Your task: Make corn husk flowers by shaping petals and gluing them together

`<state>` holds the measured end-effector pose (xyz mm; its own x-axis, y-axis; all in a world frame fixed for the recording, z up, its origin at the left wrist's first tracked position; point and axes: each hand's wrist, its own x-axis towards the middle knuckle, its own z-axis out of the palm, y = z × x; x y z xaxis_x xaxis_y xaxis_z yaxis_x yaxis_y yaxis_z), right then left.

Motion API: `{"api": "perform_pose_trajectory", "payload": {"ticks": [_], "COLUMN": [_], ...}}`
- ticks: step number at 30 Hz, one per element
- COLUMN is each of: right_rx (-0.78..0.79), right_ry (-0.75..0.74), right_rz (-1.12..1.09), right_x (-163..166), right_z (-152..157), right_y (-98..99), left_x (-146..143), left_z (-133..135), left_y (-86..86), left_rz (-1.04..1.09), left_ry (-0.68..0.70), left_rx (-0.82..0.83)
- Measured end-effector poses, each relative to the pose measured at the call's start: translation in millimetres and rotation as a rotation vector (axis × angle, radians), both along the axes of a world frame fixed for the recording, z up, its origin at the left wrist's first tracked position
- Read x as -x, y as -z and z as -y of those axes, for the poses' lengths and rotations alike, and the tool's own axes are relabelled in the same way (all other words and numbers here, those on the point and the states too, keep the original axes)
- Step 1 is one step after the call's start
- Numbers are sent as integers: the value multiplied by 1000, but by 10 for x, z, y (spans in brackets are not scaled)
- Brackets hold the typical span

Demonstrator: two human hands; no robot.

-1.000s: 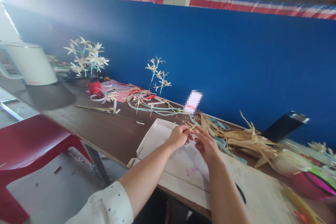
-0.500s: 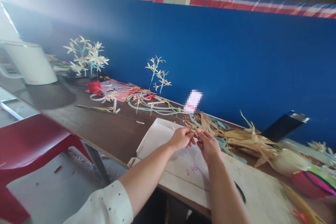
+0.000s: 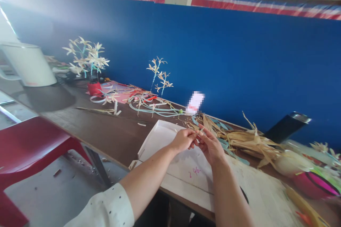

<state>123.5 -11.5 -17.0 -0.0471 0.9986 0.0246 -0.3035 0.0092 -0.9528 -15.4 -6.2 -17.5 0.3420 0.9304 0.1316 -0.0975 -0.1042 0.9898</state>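
My left hand (image 3: pixel 185 139) is closed in a pinch above the white cardboard box lid (image 3: pixel 176 170), which has pink handwriting on it. Touching it fingertip to fingertip is my right hand (image 3: pixel 211 146), with thumb and fingers pinched and one finger slightly raised. A small pale piece seems to be between the fingertips, too small to name. Just beyond my right hand lie dried corn husks (image 3: pixel 239 140) and pale blue-green strips (image 3: pixel 226 144).
A white kettle (image 3: pixel 29 65), husk flowers in a red pot (image 3: pixel 94 88) and flower stems (image 3: pixel 157 74) stand along the blue partition (image 3: pixel 253 60). A dark flask (image 3: pixel 286 127) leans at right, near a pink pouch (image 3: pixel 314 183). A red chair (image 3: pixel 32 138) stands at left.
My right hand's fingers have shifted, one now lifting up and away from the pinch. My left hand stays nearly in place. The view has moved very slightly.
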Motion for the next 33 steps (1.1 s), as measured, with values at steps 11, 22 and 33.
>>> {"api": "perform_pose_trajectory", "payload": {"ticks": [11, 22, 33], "right_rx": [-159, -37, -78], "right_ry": [324, 379, 211], "right_rz": [564, 130, 0], "right_x": [100, 64, 32], "right_z": [-6, -52, -23], "right_y": [11, 50, 26], "left_x": [4, 4, 2], "left_z": [-16, -12, 26], "left_y": [25, 7, 18], "left_rz": [-50, -96, -177], "left_ry": [-169, -209, -114], "left_rx": [-44, -60, -110]}}
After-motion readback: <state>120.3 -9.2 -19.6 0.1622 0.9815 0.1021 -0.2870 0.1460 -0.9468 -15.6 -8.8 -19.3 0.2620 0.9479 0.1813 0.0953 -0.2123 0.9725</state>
